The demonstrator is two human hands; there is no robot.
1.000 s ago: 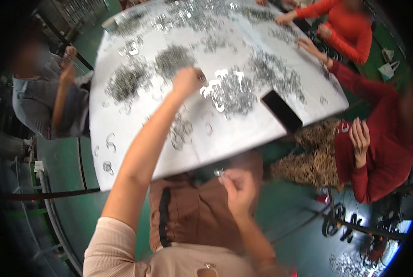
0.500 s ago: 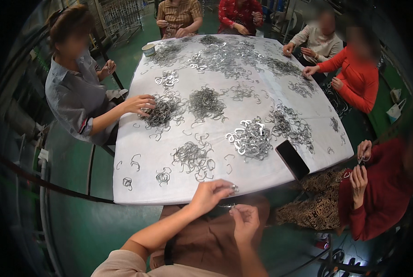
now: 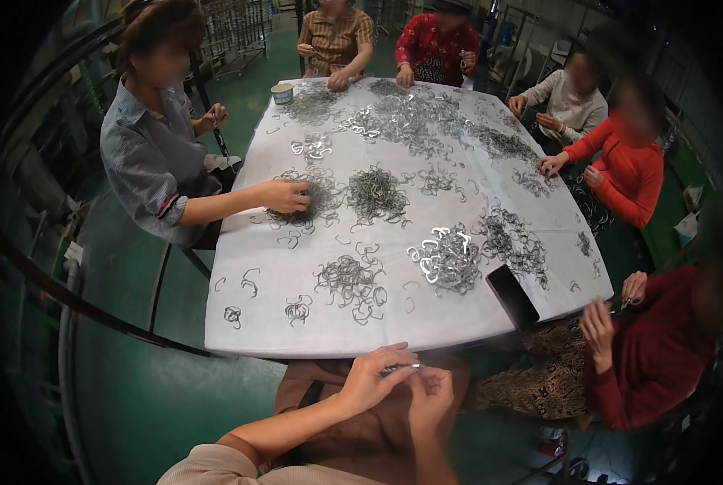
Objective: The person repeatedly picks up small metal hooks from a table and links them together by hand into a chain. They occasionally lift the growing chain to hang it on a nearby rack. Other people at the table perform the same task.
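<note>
My left hand [image 3: 372, 380] and my right hand [image 3: 431, 396] meet over my lap, just off the table's near edge. Small shiny metal pieces [image 3: 399, 369] show between their fingertips, too small to make out fully. Both hands are closed in a pinch on these pieces. Closest on the white-covered table [image 3: 321, 339] lies a loose heap of thin C-shaped metal hooks [image 3: 350, 283]. To its right is a pile of broader, brighter C-shaped metal pieces [image 3: 445, 259].
A black phone [image 3: 513, 297] lies by the near right edge. More hook piles [image 3: 378, 194] spread over the table, with a small tub [image 3: 282, 94] at the far left. Several people sit around it; one person's hand [image 3: 287, 196] rests on a left pile, and another's hands [image 3: 598, 327] work close on my right.
My hands have come together, the left lowering from the table edge toward the right. The view has shifted slightly. The person at left has closed the fingers over the pile.
</note>
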